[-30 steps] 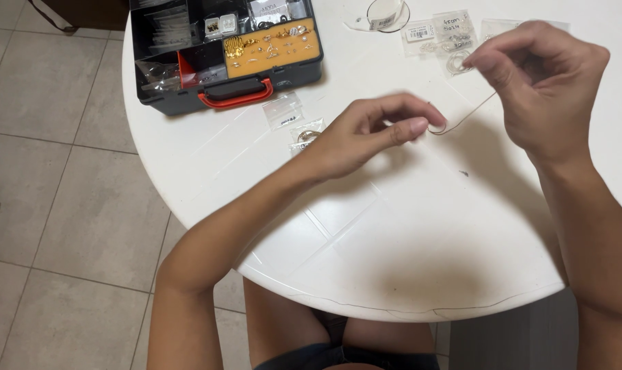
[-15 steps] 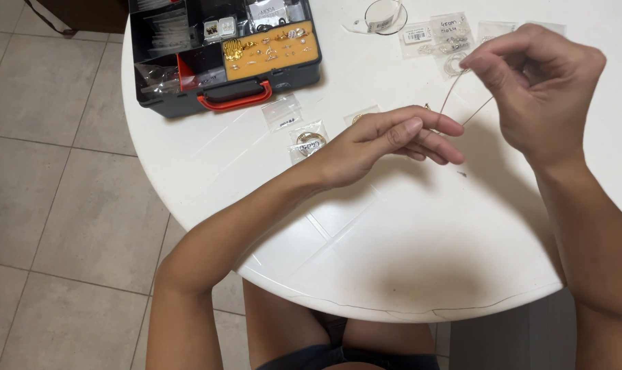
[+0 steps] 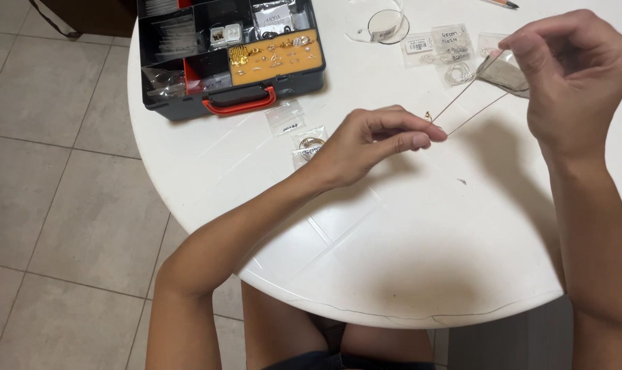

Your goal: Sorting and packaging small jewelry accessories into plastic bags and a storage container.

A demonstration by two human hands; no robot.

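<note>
Nearest us the round white tabletop (image 3: pixel 393 274) curves bare above tiled floor (image 3: pixel 57 205), and over its middle we pinch a thin wire (image 3: pixel 470 103) taut between closed left hand (image 3: pixel 365 144) fingers and right hand (image 3: pixel 571 75) fingers, beyond which lie small bags (image 3: pixel 448 55) and an open organizer case (image 3: pixel 229 51).

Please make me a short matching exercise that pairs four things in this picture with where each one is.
Things:
1. thin chain
2. organiser case
3. small clear bags
4. round clear container

Places:
a. at the table's far left, lid open
b. stretched between the left hand and the right hand
c. at the far edge, right of the case
d. flat on the table just in front of the case's red handle

Pairs: 1-b, 2-a, 3-d, 4-c
</note>
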